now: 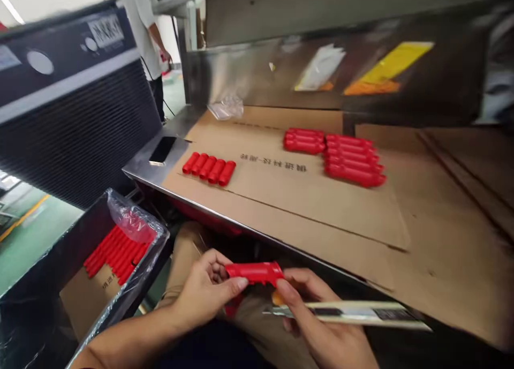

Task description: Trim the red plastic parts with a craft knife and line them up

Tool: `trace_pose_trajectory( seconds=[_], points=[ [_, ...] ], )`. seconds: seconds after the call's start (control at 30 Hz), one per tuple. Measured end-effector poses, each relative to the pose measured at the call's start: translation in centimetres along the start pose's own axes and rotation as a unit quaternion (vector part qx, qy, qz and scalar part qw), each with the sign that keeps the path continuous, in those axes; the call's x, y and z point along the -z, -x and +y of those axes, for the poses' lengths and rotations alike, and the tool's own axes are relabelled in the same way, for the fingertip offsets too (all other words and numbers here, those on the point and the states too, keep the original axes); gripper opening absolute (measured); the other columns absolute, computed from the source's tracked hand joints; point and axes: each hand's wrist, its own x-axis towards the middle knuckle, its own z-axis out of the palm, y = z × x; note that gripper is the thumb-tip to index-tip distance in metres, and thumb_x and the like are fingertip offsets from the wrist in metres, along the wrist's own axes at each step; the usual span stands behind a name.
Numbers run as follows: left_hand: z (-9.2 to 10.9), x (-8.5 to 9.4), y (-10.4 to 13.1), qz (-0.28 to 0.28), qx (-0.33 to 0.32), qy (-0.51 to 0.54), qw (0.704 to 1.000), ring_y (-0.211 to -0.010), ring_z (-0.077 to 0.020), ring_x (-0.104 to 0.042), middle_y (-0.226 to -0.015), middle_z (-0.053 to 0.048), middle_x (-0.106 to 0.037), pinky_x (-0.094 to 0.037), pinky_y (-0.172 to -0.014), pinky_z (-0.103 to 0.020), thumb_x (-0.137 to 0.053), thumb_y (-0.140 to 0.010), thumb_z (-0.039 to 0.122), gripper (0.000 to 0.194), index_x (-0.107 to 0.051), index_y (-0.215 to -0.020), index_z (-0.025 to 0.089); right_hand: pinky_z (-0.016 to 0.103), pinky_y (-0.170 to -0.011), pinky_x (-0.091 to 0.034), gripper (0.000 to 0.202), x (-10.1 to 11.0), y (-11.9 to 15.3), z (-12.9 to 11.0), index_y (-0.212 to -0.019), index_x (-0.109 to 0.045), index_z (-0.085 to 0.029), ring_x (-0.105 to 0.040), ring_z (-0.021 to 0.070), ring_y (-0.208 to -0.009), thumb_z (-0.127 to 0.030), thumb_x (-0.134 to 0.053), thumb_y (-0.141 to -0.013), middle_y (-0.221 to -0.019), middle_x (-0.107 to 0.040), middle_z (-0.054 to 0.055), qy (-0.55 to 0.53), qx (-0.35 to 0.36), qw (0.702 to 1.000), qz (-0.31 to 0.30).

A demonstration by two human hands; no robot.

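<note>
In the head view, my left hand [206,286] is closed around the left end of a red plastic tube [257,272], its thumb along the near side. The tube lies nearly level above my lap, with a flared right end and small projections below. My right hand [321,315] is closed on a slim, pale-handled craft knife [353,311], whose narrow metal tip points left beneath the tube. Its thumb and fingers also touch the tube's right end. Another red piece [233,305] shows partly below my left hand.
Cardboard [277,189] covers the metal bench. On it lie a row of short red tubes [209,168] and stacked red tubes [353,160]. A phone [163,149] rests at the left corner. A plastic-lined bin [52,262] holds more red tubes [120,248]. A person [138,31] stands behind.
</note>
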Motion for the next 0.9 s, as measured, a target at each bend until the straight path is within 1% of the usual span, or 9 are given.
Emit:
trace_pose_trajectory(
  seconds=[0.1, 0.2, 0.27, 0.43, 0.5, 0.57, 0.7, 0.83, 0.9],
  points=[
    [0.0, -0.1, 0.3, 0.034, -0.014, 0.015, 0.999, -0.061, -0.0082, -0.046, -0.065, 0.004, -0.056, -0.037, -0.059, -0.021, -0.083, -0.069, 0.066, 0.057, -0.059, -0.084, 0.017, 0.021, -0.044, -0.04, 0.047, -1.0, 0.9, -0.8, -0.082, -0.064, -0.022, -0.047, 0.0085, -0.045, -0.068, -0.069, -0.084, -0.064, -0.056, -0.004, -0.011, -0.014, 1.0, -0.002],
    [-0.5, -0.2, 0.3, 0.023, 0.0, 0.031, 0.999, -0.055, -0.0077, -0.042, -0.059, 0.006, -0.049, -0.035, -0.055, -0.021, -0.076, -0.075, 0.069, 0.055, -0.056, -0.079, 0.019, 0.022, -0.046, -0.042, 0.045, -1.0, 1.7, -0.4, -0.079, -0.064, -0.021, -0.048, 0.0102, -0.047, -0.065, -0.065, -0.088, -0.063, -0.057, -0.003, 0.001, -0.014, 1.0, 0.012],
    [-0.8, -0.1, 0.2, 0.018, -0.019, 0.037, 0.999, -0.056, -0.0078, -0.043, -0.061, 0.006, -0.05, -0.037, -0.057, -0.021, -0.074, -0.08, 0.066, 0.05, -0.058, -0.08, 0.018, 0.022, -0.048, -0.043, 0.045, -0.6, 2.1, 0.1, -0.075, -0.064, -0.021, -0.05, 0.0114, -0.049, -0.063, -0.063, -0.09, -0.063, -0.057, -0.002, 0.032, 0.003, 0.999, 0.027],
    [-1.2, 0.3, 0.3, -0.019, -0.15, 0.037, 0.988, -0.086, -0.0142, -0.059, -0.097, -0.005, -0.062, -0.049, -0.074, -0.025, -0.077, -0.087, 0.042, 0.028, -0.07, -0.101, 0.019, 0.022, -0.049, -0.044, 0.042, 0.3, 2.0, 1.3, -0.072, -0.064, -0.022, -0.054, 0.0127, -0.05, -0.057, -0.061, -0.094, -0.056, -0.057, -0.003, 0.124, 0.07, 0.989, 0.049],
    [-1.2, 0.2, 0.3, -0.039, -0.141, 0.082, 0.986, -0.086, -0.0143, -0.06, -0.099, -0.004, -0.062, -0.05, -0.075, -0.025, -0.084, -0.081, 0.034, 0.033, -0.067, -0.106, 0.021, 0.021, -0.046, -0.044, 0.035, 0.4, 1.9, 1.8, -0.077, -0.068, -0.023, -0.056, 0.0121, -0.047, -0.052, -0.063, -0.095, -0.06, -0.061, -0.003, 0.118, 0.109, 0.987, 0.019],
    [-1.1, -0.1, 0.1, -0.028, -0.103, 0.124, 0.987, -0.078, -0.011, -0.057, -0.09, -0.001, -0.062, -0.048, -0.07, -0.022, -0.089, -0.075, 0.03, 0.04, -0.063, -0.104, 0.021, 0.021, -0.046, -0.046, 0.025, 0.2, 1.8, 2.3, -0.083, -0.071, -0.023, -0.059, 0.0116, -0.049, -0.045, -0.065, -0.096, -0.066, -0.065, -0.003, 0.115, 0.156, 0.981, -0.013],
    [-0.9, -1.0, -0.2, 0.035, -0.063, 0.125, 0.989, -0.06, -0.0069, -0.044, -0.075, 0.004, -0.055, -0.036, -0.053, -0.019, -0.08, -0.083, 0.044, 0.034, -0.058, -0.09, 0.019, 0.019, -0.056, -0.051, 0.013, -0.2, 1.8, 2.7, -0.087, -0.068, -0.024, -0.062, 0.0104, -0.055, -0.029, -0.064, -0.098, -0.069, -0.065, -0.004, 0.137, 0.245, 0.96, -0.024],
    [-0.8, -1.7, -0.2, 0.066, -0.086, 0.043, 0.993, -0.068, -0.0089, -0.049, -0.076, 0.005, -0.056, -0.042, -0.065, -0.021, -0.089, -0.075, 0.042, 0.044, -0.057, -0.097, 0.021, 0.018, -0.057, -0.049, 0.005, -0.3, 1.8, 2.5, -0.096, -0.065, -0.023, -0.061, 0.0091, -0.058, -0.019, -0.064, -0.098, -0.075, -0.064, -0.003, 0.143, 0.307, 0.94, -0.026],
    [-0.9, -1.8, -0.3, 0.08, -0.103, 0.019, 0.991, -0.07, -0.0094, -0.05, -0.077, 0.004, -0.056, -0.043, -0.068, -0.021, -0.085, -0.079, 0.044, 0.038, -0.058, -0.092, 0.02, 0.018, -0.056, -0.049, 0.008, -0.2, 1.8, 2.6, -0.096, -0.064, -0.023, -0.06, 0.0088, -0.058, -0.015, -0.063, -0.098, -0.075, -0.063, -0.003, 0.142, 0.332, 0.932, -0.028]
  ],
)
